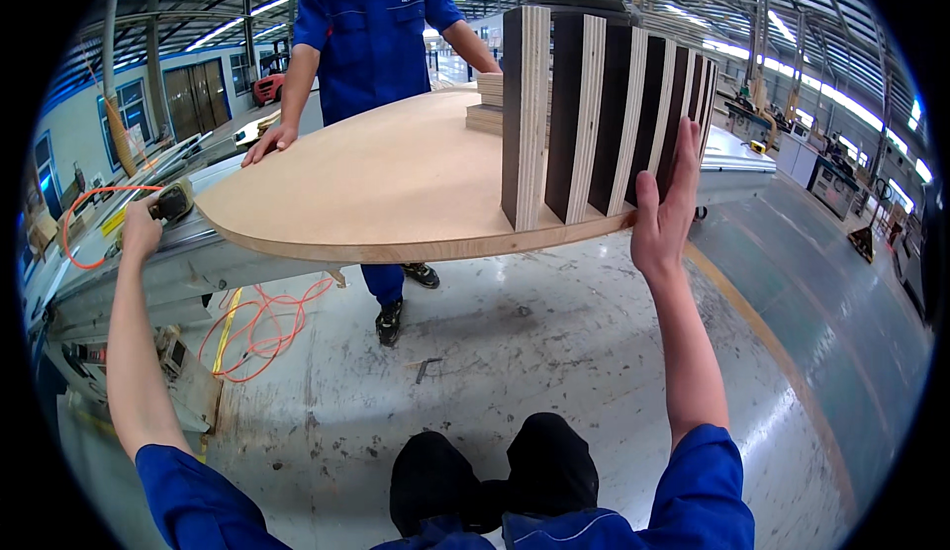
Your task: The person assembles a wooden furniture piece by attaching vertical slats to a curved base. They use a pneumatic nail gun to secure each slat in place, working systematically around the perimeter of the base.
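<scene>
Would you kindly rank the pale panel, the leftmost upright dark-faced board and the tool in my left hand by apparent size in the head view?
Largest to smallest:
1. Pale panel
2. Leftmost upright dark-faced board
3. Tool in your left hand

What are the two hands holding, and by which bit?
The left hand holds a dark tool, seemingly by its handle. The right hand grips nothing; it seems to rest open against the upright boards.

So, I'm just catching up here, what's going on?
The person's left hand grips a dark handheld tool left of a rounded wooden board. Their open right hand is at the row of upright plywood pieces standing on that board. Across from them, a co-worker rests one hand on the board's edge.
</scene>
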Action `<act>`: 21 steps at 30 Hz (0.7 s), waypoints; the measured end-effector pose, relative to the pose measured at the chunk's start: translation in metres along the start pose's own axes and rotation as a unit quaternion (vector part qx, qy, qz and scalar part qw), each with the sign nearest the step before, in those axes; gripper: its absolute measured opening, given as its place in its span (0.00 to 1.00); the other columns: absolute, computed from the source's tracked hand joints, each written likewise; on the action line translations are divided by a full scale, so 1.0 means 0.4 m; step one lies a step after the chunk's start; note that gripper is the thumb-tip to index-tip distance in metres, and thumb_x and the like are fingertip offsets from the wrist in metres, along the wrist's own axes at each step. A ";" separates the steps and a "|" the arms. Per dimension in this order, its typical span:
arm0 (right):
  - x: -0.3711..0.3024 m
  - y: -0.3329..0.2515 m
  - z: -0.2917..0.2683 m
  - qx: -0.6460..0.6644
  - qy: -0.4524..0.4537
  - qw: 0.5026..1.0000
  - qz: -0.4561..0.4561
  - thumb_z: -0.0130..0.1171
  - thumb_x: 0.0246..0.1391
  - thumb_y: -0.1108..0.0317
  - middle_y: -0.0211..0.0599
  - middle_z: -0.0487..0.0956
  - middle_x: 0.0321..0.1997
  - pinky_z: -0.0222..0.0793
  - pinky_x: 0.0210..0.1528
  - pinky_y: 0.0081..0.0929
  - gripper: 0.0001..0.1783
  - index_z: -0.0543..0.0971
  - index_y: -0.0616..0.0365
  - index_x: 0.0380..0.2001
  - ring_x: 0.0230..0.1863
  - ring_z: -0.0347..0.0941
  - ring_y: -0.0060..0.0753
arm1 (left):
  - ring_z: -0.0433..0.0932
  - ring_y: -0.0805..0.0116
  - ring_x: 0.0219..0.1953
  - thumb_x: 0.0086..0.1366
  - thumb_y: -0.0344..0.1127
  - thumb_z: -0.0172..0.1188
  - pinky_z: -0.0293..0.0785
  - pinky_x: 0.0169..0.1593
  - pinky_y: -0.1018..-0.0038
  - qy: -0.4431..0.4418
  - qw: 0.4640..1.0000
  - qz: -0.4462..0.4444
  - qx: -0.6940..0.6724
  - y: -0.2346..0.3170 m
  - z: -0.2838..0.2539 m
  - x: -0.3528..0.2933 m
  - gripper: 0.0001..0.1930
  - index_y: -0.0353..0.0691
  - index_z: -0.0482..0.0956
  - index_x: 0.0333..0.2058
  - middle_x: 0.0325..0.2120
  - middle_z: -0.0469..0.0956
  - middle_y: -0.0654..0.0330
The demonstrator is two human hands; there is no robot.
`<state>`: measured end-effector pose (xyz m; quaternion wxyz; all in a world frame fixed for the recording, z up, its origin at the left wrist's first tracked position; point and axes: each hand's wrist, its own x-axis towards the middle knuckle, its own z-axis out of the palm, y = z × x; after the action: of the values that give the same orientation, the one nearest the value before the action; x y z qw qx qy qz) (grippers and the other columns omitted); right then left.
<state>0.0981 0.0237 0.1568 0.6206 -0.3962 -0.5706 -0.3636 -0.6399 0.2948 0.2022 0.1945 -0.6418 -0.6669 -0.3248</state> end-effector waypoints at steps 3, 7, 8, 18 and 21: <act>0.006 0.022 0.017 -0.044 -0.010 0.999 -0.029 0.50 0.67 0.56 0.57 0.55 0.78 0.40 0.79 0.46 0.40 0.55 0.65 0.75 0.81 0.46 0.55 | 0.75 0.44 0.57 0.60 0.25 0.59 0.70 0.61 0.57 0.144 0.989 -0.031 0.030 0.005 -0.021 -0.018 0.25 0.38 0.78 0.58 0.53 0.75 0.44; -0.004 0.046 0.015 -0.060 -0.016 0.997 -0.035 0.47 0.70 0.48 0.54 0.52 0.80 0.41 0.79 0.45 0.42 0.53 0.64 0.76 0.82 0.43 0.52 | 0.79 0.54 0.47 0.65 0.29 0.60 0.75 0.53 0.64 0.265 0.944 0.136 -0.140 0.419 -0.169 -0.071 0.19 0.37 0.79 0.55 0.46 0.79 0.49; -0.003 0.046 0.017 -0.064 -0.020 0.997 -0.037 0.48 0.70 0.49 0.55 0.52 0.80 0.40 0.79 0.45 0.42 0.53 0.64 0.76 0.82 0.43 0.52 | 0.81 0.60 0.42 0.67 0.29 0.60 0.76 0.48 0.69 0.229 0.936 0.173 -0.206 0.543 -0.194 -0.089 0.16 0.35 0.80 0.53 0.42 0.81 0.51; -0.022 0.082 0.062 -0.025 -0.003 1.000 0.000 0.59 0.60 0.61 0.57 0.58 0.77 0.35 0.80 0.48 0.45 0.54 0.65 0.75 0.80 0.48 0.57 | 0.79 0.49 0.50 0.66 0.45 0.66 0.75 0.56 0.60 -0.090 0.814 0.556 -0.142 1.355 -0.092 -0.094 0.24 0.36 0.78 0.55 0.46 0.80 0.49; -0.028 0.088 0.080 -0.012 0.004 1.000 0.019 0.58 0.61 0.61 0.55 0.59 0.77 0.34 0.80 0.48 0.44 0.54 0.66 0.75 0.80 0.48 0.56 | 0.75 0.43 0.57 0.66 0.52 0.65 0.71 0.63 0.57 -0.090 0.751 0.625 -0.195 1.464 -0.014 -0.020 0.32 0.35 0.73 0.60 0.54 0.75 0.43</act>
<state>0.1156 0.0675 0.1441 0.6245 -0.4130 -0.5565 -0.3603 -0.0648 0.2649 0.3083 0.1637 -0.9657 -0.0540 -0.1943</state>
